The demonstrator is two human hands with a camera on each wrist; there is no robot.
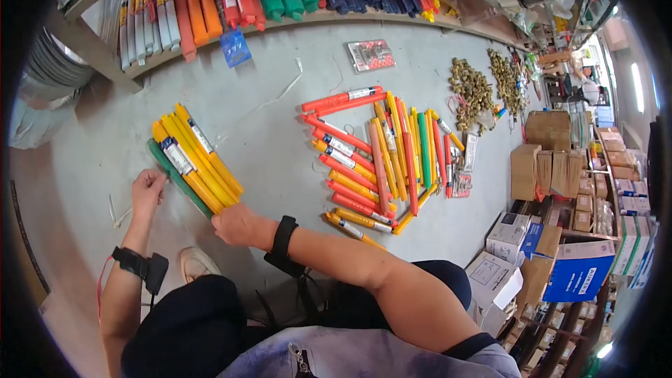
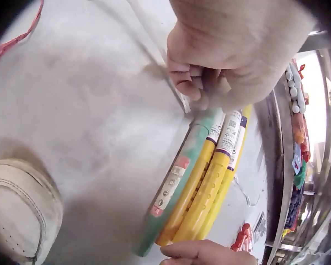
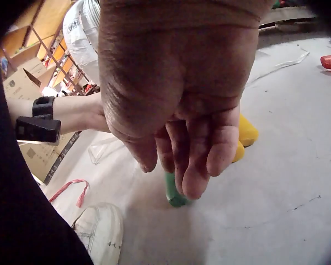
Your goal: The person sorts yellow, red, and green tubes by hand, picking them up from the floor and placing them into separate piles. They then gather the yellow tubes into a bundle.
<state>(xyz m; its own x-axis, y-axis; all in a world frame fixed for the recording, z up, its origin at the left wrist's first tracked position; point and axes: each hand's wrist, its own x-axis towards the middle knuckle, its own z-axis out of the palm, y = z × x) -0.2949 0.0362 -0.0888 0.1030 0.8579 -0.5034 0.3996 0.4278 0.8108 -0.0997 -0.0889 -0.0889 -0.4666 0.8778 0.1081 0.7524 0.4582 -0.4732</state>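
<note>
Now | we have the bundle of yellow tubes (image 1: 199, 164), one green tube (image 2: 174, 190) along its edge, lying on the grey floor (image 1: 280, 70) | our left hand (image 1: 147, 192): fingers curled against the green tube, whether clasping we cannot tell | our right hand (image 1: 236, 225): fingers loosely straight, set against the bundle's near end.

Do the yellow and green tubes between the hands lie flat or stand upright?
Flat: the bundle of yellow and green plastic tubes rests lengthwise on the grey floor.
</note>
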